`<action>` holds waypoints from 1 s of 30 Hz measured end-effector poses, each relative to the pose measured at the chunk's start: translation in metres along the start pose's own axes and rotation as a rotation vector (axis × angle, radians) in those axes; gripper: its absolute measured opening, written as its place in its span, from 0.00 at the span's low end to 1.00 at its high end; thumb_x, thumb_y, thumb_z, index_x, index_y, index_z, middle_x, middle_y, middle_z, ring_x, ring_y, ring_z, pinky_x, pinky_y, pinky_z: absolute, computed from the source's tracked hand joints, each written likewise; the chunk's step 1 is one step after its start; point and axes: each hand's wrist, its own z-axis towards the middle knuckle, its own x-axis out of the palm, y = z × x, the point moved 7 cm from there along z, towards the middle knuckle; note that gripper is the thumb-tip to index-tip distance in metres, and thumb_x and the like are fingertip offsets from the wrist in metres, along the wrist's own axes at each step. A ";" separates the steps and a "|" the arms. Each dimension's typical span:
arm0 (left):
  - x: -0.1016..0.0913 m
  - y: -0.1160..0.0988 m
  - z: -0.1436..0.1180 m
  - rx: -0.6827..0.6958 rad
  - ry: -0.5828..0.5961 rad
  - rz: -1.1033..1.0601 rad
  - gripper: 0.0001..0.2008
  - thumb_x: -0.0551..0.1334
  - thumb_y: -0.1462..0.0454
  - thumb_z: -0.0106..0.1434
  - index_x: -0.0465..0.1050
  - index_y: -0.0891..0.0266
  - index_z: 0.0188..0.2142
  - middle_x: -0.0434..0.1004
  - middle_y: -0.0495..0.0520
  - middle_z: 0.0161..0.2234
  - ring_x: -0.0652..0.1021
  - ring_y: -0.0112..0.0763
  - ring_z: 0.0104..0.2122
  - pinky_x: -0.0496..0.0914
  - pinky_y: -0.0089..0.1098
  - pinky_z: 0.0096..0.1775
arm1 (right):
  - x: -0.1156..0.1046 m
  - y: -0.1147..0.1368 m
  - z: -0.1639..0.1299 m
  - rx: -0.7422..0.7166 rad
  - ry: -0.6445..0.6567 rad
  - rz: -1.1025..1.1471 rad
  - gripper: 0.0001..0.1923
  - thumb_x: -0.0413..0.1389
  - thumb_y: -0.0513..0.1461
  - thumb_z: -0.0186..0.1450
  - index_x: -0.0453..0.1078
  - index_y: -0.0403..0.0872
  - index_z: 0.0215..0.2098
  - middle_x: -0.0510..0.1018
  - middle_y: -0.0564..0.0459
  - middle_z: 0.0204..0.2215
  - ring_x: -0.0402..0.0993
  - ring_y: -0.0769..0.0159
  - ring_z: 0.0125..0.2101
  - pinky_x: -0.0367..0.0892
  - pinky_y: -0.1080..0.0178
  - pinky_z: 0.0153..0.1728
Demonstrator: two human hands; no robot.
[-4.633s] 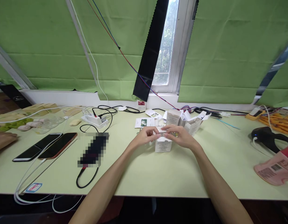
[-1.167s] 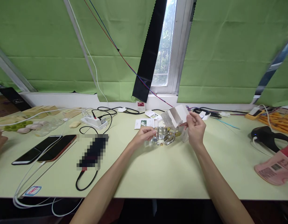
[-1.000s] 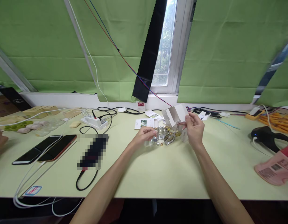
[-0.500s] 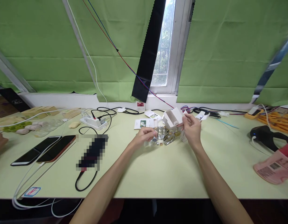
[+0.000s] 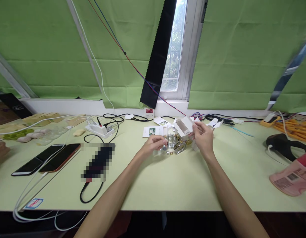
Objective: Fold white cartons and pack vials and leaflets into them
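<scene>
Change: small white carton [image 5: 184, 126] sits lower than half a second ago, nearer the table [image 5: 167, 178].
Carton: open-ended, tilted, brownish inside, raised above small glass bottles [image 5: 176, 144].
Right hand [image 5: 203, 138]: fingertips pinch the carton's edge.
Left hand [image 5: 154, 144]: curled closed on a small clear piece, too small to identify.

Both forearms reached forward, wrists nearly level. The left hand [image 5: 154, 144] curled loosely, fingertips seemingly pinched together. The right hand [image 5: 203, 137] stood raised, thumb opposing its bent fingers.
</scene>
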 end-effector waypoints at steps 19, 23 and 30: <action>0.002 -0.002 -0.001 -0.010 -0.001 0.009 0.20 0.68 0.49 0.58 0.77 0.67 0.25 0.58 0.44 0.14 0.59 0.21 0.18 0.51 0.28 0.25 | 0.004 0.002 -0.003 0.026 0.077 -0.163 0.19 0.59 0.52 0.62 0.77 0.46 0.40 0.83 0.44 0.38 0.73 0.68 0.14 0.70 0.62 0.19; 0.003 -0.002 -0.001 -0.012 0.000 0.012 0.21 0.68 0.49 0.58 0.77 0.66 0.25 0.59 0.45 0.14 0.58 0.21 0.18 0.51 0.27 0.24 | 0.006 0.005 -0.005 0.031 0.094 -0.184 0.20 0.61 0.53 0.61 0.77 0.46 0.39 0.84 0.45 0.39 0.71 0.69 0.13 0.68 0.63 0.18; 0.002 0.000 -0.001 -0.024 -0.001 0.007 0.20 0.68 0.49 0.58 0.77 0.66 0.26 0.58 0.45 0.14 0.58 0.21 0.18 0.51 0.28 0.24 | 0.009 0.012 -0.007 -0.005 0.122 -0.228 0.21 0.61 0.55 0.61 0.79 0.46 0.34 0.84 0.45 0.37 0.68 0.70 0.15 0.67 0.63 0.21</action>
